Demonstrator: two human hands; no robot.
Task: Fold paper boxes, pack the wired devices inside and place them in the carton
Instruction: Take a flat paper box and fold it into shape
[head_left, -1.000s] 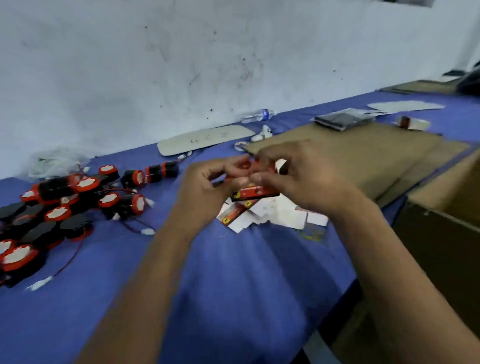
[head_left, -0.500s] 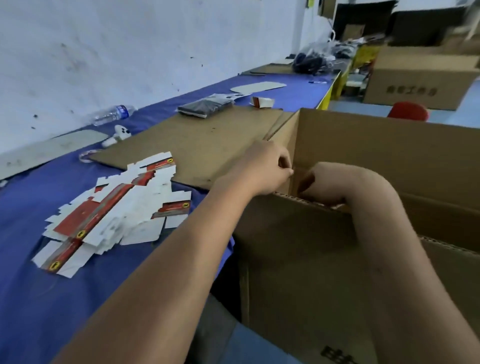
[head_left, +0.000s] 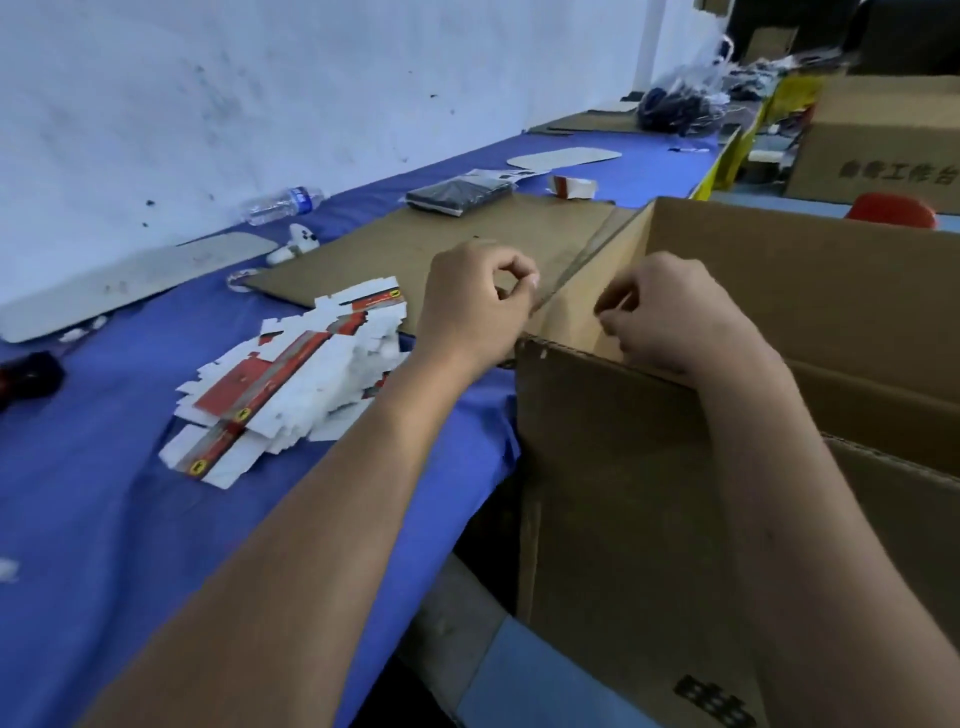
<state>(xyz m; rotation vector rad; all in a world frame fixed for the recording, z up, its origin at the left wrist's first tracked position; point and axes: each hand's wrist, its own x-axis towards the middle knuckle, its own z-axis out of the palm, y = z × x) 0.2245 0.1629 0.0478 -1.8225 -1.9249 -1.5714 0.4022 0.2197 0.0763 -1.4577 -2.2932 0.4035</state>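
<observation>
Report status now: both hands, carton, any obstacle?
Left hand and right hand curled, holding nothing visible. Open brown cardboard carton beneath right hand. No obstacle seen.

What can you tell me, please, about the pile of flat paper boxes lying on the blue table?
The pile of flat paper boxes is a loose, fanned heap of unfolded die-cut blanks, seemingly thin white card with red panels, grey strips and small yellow round marks. It lies on the blue table cover, just left of the left forearm. Neither hand touches it.
</observation>
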